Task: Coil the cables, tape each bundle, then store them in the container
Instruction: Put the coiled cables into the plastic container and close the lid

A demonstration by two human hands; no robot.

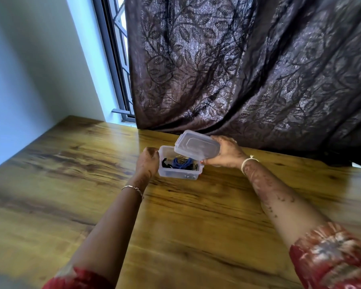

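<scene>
Right hand (224, 156) grips the lid (196, 145) over the container (178, 174); left hand (148, 163) holds its side.

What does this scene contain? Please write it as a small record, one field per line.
surface: wooden table
container: clear plastic, open, on the table
contents: blue cable coil, black cable
lid: clear, tilted above the container
left hand: holds the container's left end
right hand: grips the lid
background: dark leaf-patterned curtain
</scene>
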